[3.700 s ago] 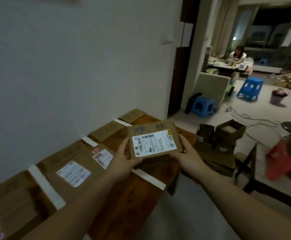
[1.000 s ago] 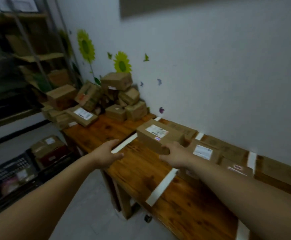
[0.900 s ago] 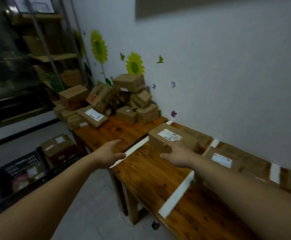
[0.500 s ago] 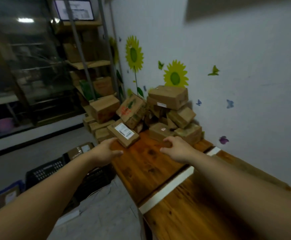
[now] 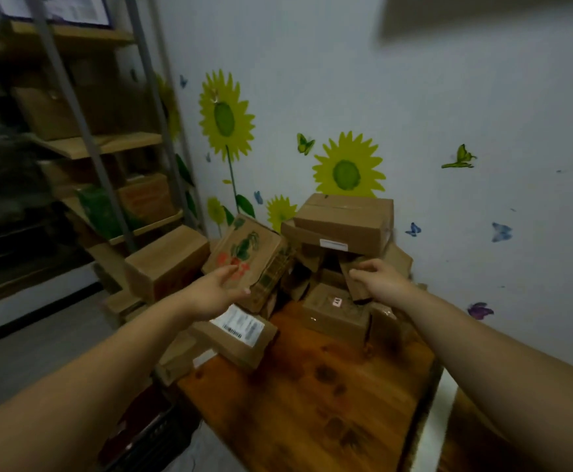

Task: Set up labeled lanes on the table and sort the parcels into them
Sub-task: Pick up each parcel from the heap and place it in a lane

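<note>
A heap of brown cardboard parcels fills the left end of the wooden table (image 5: 312, 396), against the wall. A large box (image 5: 343, 223) tops it, and a box printed in red and green (image 5: 247, 253) leans at the left. A parcel with a white shipping label (image 5: 240, 332) lies in front, beside a flat parcel with a small sticker (image 5: 332, 311). My left hand (image 5: 216, 291) hovers open just in front of the printed box. My right hand (image 5: 380, 282) curls its fingers over a small tilted parcel (image 5: 355, 284) in the middle of the heap. A white tape strip (image 5: 435, 427) marks a lane edge at the lower right.
A metal shelf rack (image 5: 107, 144) with more boxes stands to the left. Another carton (image 5: 165, 260) sits between the rack and the table. A black crate (image 5: 162, 434) is on the floor under the table's corner. The wall carries sunflower and butterfly stickers.
My view has swung left from the taped lanes to the parcel heap. Both hands left the parcel set down in a lane and reached into the heap; my right hand now grips a small parcel.
</note>
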Available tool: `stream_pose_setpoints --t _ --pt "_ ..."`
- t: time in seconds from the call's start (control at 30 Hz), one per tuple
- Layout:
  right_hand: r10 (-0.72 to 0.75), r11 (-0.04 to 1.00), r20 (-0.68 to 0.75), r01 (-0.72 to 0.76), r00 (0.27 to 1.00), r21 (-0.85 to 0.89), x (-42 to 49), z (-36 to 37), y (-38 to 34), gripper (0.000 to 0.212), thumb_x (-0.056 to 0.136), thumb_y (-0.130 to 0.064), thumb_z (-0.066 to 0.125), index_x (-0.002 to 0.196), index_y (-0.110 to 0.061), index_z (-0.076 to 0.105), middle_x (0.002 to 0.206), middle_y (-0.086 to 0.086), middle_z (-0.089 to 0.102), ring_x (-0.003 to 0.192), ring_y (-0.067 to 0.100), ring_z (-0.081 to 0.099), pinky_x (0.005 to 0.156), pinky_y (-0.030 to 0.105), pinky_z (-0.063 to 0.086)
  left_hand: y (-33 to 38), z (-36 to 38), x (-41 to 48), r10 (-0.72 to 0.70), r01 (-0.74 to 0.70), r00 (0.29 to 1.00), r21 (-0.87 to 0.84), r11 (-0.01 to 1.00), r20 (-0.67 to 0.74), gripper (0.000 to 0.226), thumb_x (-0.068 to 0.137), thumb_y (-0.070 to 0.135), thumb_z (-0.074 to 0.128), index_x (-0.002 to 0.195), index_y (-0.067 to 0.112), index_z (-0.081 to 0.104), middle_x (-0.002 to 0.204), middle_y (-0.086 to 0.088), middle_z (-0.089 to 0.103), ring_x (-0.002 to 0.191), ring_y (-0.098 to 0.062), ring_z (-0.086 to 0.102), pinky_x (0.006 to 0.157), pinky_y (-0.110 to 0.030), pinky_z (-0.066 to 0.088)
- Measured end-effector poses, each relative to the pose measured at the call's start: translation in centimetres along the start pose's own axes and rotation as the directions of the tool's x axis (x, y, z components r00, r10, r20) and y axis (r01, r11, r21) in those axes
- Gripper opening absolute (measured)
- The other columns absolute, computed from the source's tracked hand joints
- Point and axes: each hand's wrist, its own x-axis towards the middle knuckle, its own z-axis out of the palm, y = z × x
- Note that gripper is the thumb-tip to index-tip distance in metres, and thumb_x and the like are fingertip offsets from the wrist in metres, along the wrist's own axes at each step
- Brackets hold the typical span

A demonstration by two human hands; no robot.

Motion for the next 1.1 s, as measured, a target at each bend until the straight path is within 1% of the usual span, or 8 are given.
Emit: stream_pose_setpoints --t 0.13,0.23,0.37,0.5,0.63,0.8,0.97,1.1 --pt "0.085 0.996 -0.127 -0.081 0.988 0.034 3.3 0.1 -1.0 0.055 0.086 -0.043 0.063 0.133 -0.017 0.048 0.119 0.006 0.059 0.100 0.021 0.058 0.079 0.035 0.051 0.9 -1.7 7.0 0.095 -0.098 0.992 0.041 0.994 0.084 0.072 0.089 0.039 0.060 0.148 0.020 0.023 0.149 -0.008 0.034 0.131 -0.023 0.040 0.102 -0.030 0.034" --pt "0.090 0.996 -0.252 -0.084 0.964 0.033 6.1 -0.7 -2.1 0.055 0.088 -0.041 0.061 0.133 -0.012 0.049 0.128 0.008 0.057 0.112 0.025 0.055 0.096 0.038 0.046 2.8 -1.5 12.1 0.139 -0.146 0.986 0.070 0.987 0.092 0.072 0.089 0.041 0.058 0.148 0.020 0.024 0.149 -0.012 0.035 0.131 -0.026 0.040 0.097 -0.028 0.036" --pt "0.077 0.997 -0.444 -0.058 0.893 0.056 10.6 -1.5 -3.3 0.067 0.088 -0.042 0.060 0.139 -0.006 0.039 0.140 0.014 0.045 0.123 0.032 0.048 0.095 0.037 0.041 5.8 -0.1 19.2 0.206 -0.207 0.977 0.007 0.978 0.057 0.062 0.088 0.037 0.062 0.141 0.015 0.038 0.139 -0.007 0.048 0.107 -0.011 0.047 0.077 -0.017 0.036" --pt "0.178 0.982 -0.496 -0.187 0.850 0.033 14.9 -2.4 -3.2 0.078 0.087 -0.056 0.051 0.145 -0.007 0.029 0.146 0.017 0.033 0.129 0.037 0.039 0.103 0.047 0.037 8.7 2.1 25.4 0.215 -0.214 0.976 -0.059 0.975 0.025 0.057 0.090 0.029 0.060 0.139 0.006 0.040 0.140 -0.013 0.047 0.122 -0.023 0.047 0.084 -0.019 0.034" --pt "0.180 0.984 -0.467 -0.165 0.866 0.075 17.2 -3.2 -2.5 0.064 0.091 -0.047 0.050 0.142 -0.010 0.037 0.140 0.013 0.043 0.120 0.030 0.047 0.090 0.037 0.040 10.8 4.0 30.4 0.201 -0.183 0.976 -0.179 0.967 0.089 0.052 0.092 0.027 0.057 0.137 0.006 0.043 0.133 -0.008 0.052 0.120 -0.024 0.049 0.073 -0.012 0.029" --pt "0.072 0.993 -0.538 -0.009 0.840 0.120 17.0 -3.7 -2.7 0.048 0.082 -0.028 0.066 0.126 -0.022 0.047 0.104 -0.004 0.059 0.087 0.014 0.059 0.066 0.030 0.048 11.0 4.3 32.6 0.224 -0.196 0.973 -0.328 0.924 0.048 0.044 0.095 0.040 0.048 0.126 0.010 0.057 0.121 -0.005 0.060 0.099 -0.017 0.054 0.074 -0.019 0.034" --pt "0.134 0.975 -0.599 0.003 0.789 0.221 14.4 -2.6 -4.5 0.051 0.080 -0.068 0.050 0.100 -0.021 0.048 0.095 -0.005 0.054 0.086 0.012 0.054 0.070 0.034 0.047 10.1 1.7 31.5 0.192 -0.042 0.967 -0.634 0.772 0.170 0.054 0.094 0.060 0.026 0.104 0.022 0.063 0.093 -0.004 0.068 0.085 -0.023 0.062 0.070 -0.033 0.049" --pt "0.151 0.965 -0.665 0.035 0.732 0.259 10.5 -1.0 -6.8 0.053 0.086 -0.071 0.033 0.099 -0.022 0.049 0.091 -0.007 0.052 0.082 0.012 0.052 0.073 0.037 0.044 8.2 -0.5 28.5 0.229 -0.027 0.946 -0.650 0.759 0.228 0.039 0.095 0.053 0.034 0.104 0.024 0.058 0.094 -0.008 0.064 0.081 -0.023 0.059 0.062 -0.029 0.047"
